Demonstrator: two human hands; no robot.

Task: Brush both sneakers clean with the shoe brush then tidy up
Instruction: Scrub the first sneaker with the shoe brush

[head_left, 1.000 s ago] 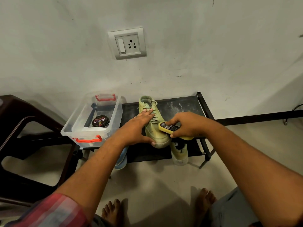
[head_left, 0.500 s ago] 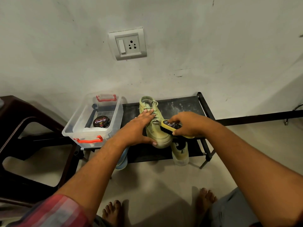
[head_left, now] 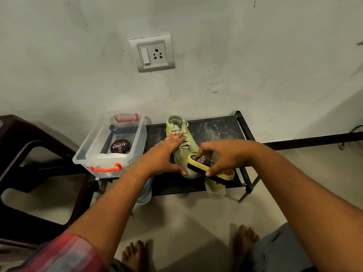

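Note:
A pale green sneaker (head_left: 183, 143) lies on the top shelf of a low black shoe rack (head_left: 214, 127), toe toward me. My left hand (head_left: 163, 154) rests flat on its left side, fingers straight over the laces and thumb at the toe. My right hand (head_left: 224, 154) grips a yellow shoe brush (head_left: 209, 166) with black bristles, held against the right side of the toe. A second pale green sneaker (head_left: 215, 190) sits on the lower shelf, only its toe showing below the brush.
A clear plastic box (head_left: 93, 152) with red handles stands at the rack's left end and holds a round Cherry polish tin (head_left: 120, 146). A blue shoe (head_left: 146, 194) pokes out under the rack. A dark chair (head_left: 23, 160) stands left. My bare feet are on the floor.
The brush slid forward along the sneaker's right side, then back toward the toe and me. My left hand stayed on the sneaker.

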